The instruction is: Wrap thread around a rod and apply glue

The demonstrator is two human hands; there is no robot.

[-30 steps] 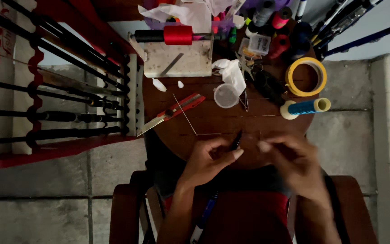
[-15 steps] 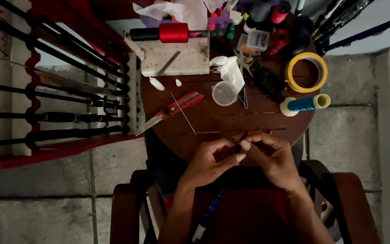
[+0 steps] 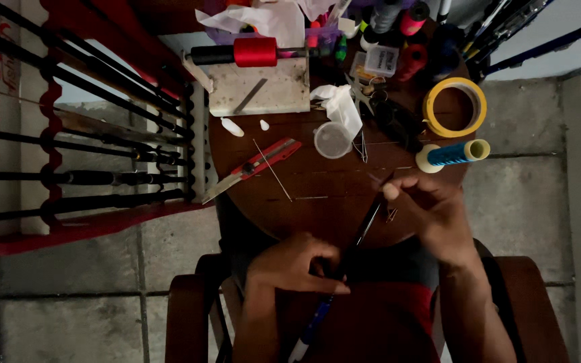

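Note:
My left hand (image 3: 297, 266) is closed around the lower part of a thin dark rod (image 3: 364, 227) that runs diagonally from my lap up over the round brown table (image 3: 290, 215). My right hand (image 3: 432, 205) pinches the rod's upper tip near the table's right side, fingers curled together. A small metal piece (image 3: 391, 215) hangs beside the rod under my right hand. The rod's blue and white lower end (image 3: 307, 336) pokes out below my left hand.
On the table lie a red utility knife (image 3: 253, 166), a clear cup (image 3: 333, 140), a yellow tape roll (image 3: 454, 107), a blue thread spool (image 3: 453, 154), a red spool (image 3: 255, 52), a pale block (image 3: 260, 87) and clutter. A red rack with dark rods (image 3: 75, 134) stands left.
My hands have drawn apart: the left slid down toward my lap along the rod, and the right moved up and right to its tip. The view has shifted slightly.

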